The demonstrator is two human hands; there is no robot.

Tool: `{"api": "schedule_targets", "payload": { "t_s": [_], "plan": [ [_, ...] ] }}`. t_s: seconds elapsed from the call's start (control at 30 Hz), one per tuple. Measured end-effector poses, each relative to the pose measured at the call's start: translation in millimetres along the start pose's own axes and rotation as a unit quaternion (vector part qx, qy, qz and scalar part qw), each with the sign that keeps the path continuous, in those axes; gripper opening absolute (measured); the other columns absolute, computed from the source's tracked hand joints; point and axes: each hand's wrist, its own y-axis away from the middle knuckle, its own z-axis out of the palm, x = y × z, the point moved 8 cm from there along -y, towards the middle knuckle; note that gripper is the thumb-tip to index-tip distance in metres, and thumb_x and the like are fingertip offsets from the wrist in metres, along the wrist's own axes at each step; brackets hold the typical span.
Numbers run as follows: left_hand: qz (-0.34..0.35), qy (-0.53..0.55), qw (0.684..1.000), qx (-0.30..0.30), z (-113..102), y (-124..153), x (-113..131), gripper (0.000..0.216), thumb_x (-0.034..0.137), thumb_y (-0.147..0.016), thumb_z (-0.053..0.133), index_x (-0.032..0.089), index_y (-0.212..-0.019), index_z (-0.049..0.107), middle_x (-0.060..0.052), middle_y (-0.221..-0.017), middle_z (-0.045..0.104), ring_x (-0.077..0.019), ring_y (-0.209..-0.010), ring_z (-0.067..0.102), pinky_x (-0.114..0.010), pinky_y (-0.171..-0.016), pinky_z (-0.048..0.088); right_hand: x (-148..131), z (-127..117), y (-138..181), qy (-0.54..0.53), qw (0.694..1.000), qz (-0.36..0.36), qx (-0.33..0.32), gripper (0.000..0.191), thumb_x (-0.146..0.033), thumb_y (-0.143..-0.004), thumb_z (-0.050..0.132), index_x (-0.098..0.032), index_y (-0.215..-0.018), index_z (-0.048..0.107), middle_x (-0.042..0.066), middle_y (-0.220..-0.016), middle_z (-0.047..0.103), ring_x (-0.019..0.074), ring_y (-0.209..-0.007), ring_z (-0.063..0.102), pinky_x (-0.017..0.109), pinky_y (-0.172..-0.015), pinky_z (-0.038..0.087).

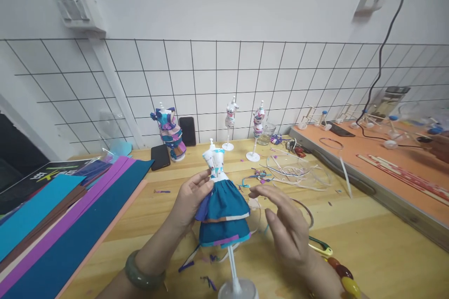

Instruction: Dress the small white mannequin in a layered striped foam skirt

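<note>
A small white mannequin (215, 158) on a thin stand wears a layered teal and blue paper skirt (223, 215). My left hand (189, 201) grips the mannequin at the waist from the left, thumb and fingers pressed on the top of the skirt. Just right of the skirt, my right hand (286, 224) hovers with its fingers spread, holding nothing. The stand's round base (238, 289) rests at the near edge of the wooden table (368, 252).
Sheets of coloured paper (63, 233) are fanned out at left. A dressed mannequin (170, 133), two more mannequins (229, 121) and two phones (187, 131) stand by the tiled wall. Clear plastic strips (298, 173) lie at the centre right. An orange board (386, 159) with stick models lies at the far right.
</note>
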Motion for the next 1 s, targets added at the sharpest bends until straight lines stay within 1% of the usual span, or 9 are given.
{"api": "schedule_targets", "payload": {
  "t_s": [0.1,0.23,0.33,0.43,0.6,0.73,0.87,0.93,1.0],
  "plan": [
    [0.047,-0.059,0.997,-0.003,1.9,3.0,7.9,0.045,0.026,-0.066,0.071,0.014,-0.107,0.059,-0.007,-0.096,0.068,-0.0178,-0.088,0.062,-0.026,-0.077,0.049,25.2,-0.8,-2.5,-0.06,0.985,0.16,0.011,0.024,-0.028,-0.088,0.045,-0.024,-0.104,0.063,0.007,-0.1,0.065,0.023,-0.097,0.058,0.04,-0.084,0.045],
    [0.09,-0.168,0.981,-0.046,16.5,13.3,13.9,0.046,0.024,-0.071,0.066,0.016,-0.115,0.056,-0.007,-0.099,0.065,-0.0182,-0.091,0.061,-0.028,-0.081,0.048,46.6,20.8,0.7,-0.159,0.938,0.297,-0.079,0.028,-0.042,-0.082,0.056,-0.024,-0.099,0.069,0.008,-0.107,0.065,0.0262,-0.108,0.053,0.042,-0.091,0.041],
    [0.117,-0.223,0.965,-0.066,26.0,21.0,16.7,0.045,0.023,-0.073,0.063,0.017,-0.116,0.055,-0.006,-0.102,0.063,-0.0186,-0.096,0.058,-0.028,-0.085,0.046,45.5,33.9,2.9,-0.233,0.911,0.31,-0.138,0.033,-0.044,-0.082,0.056,-0.025,-0.106,0.067,0.008,-0.111,0.064,0.0261,-0.114,0.048,0.044,-0.097,0.035],
    [0.14,-0.279,0.947,-0.071,31.8,27.0,20.3,0.043,0.023,-0.074,0.062,0.019,-0.116,0.055,-0.005,-0.101,0.063,-0.0185,-0.095,0.057,-0.028,-0.084,0.046,35.8,40.0,2.4,-0.277,0.9,0.29,-0.17,0.03,-0.039,-0.081,0.059,-0.027,-0.109,0.065,0.006,-0.115,0.062,0.0252,-0.114,0.048,0.041,-0.097,0.036],
    [0.157,-0.339,0.925,-0.076,38.4,36.0,25.1,0.04,0.025,-0.075,0.062,0.023,-0.114,0.056,-0.003,-0.104,0.062,-0.0185,-0.095,0.056,-0.029,-0.083,0.045,26.8,40.1,0.4,-0.316,0.892,0.28,-0.159,0.028,-0.034,-0.081,0.06,-0.028,-0.107,0.066,0.004,-0.111,0.063,0.0238,-0.107,0.052,0.038,-0.093,0.038],
    [0.127,-0.322,0.935,-0.074,40.5,38.0,24.5,0.045,0.028,-0.074,0.065,0.024,-0.117,0.054,-0.003,-0.104,0.06,-0.0183,-0.097,0.054,-0.029,-0.087,0.042,33.0,40.1,3.5,-0.327,0.888,0.285,-0.153,0.026,-0.034,-0.081,0.06,-0.026,-0.105,0.067,0.005,-0.112,0.062,0.0226,-0.108,0.051,0.034,-0.093,0.036],
    [0.048,-0.205,0.971,-0.11,44.9,35.2,19.0,0.054,0.035,-0.071,0.068,0.023,-0.12,0.051,-0.003,-0.1,0.059,-0.0175,-0.097,0.054,-0.028,-0.085,0.043,47.0,49.4,14.1,-0.426,0.82,0.352,-0.151,0.03,-0.037,-0.079,0.062,-0.022,-0.105,0.066,0.006,-0.095,0.067,0.0185,-0.084,0.061,0.032,-0.081,0.042],
    [0.011,-0.149,0.981,-0.121,45.8,33.6,17.5,0.047,0.042,-0.076,0.061,0.02,-0.117,0.054,-0.003,-0.095,0.06,-0.0158,-0.09,0.055,-0.027,-0.081,0.043,53.4,53.3,19.6,-0.466,0.783,0.388,-0.143,0.029,-0.039,-0.077,0.063,-0.019,-0.097,0.069,0.005,-0.082,0.068,0.0154,-0.071,0.061,0.028,-0.072,0.044],
    [-0.003,-0.129,0.985,-0.111,44.0,32.0,18.9,0.042,0.046,-0.081,0.053,0.017,-0.111,0.057,-0.003,-0.087,0.06,-0.0135,-0.08,0.054,-0.026,-0.076,0.043,58.8,54.2,24.0,-0.484,0.761,0.413,-0.126,0.025,-0.039,-0.074,0.067,-0.016,-0.084,0.07,0.003,-0.073,0.067,0.0127,-0.063,0.059,0.024,-0.064,0.044]
  ]
}}
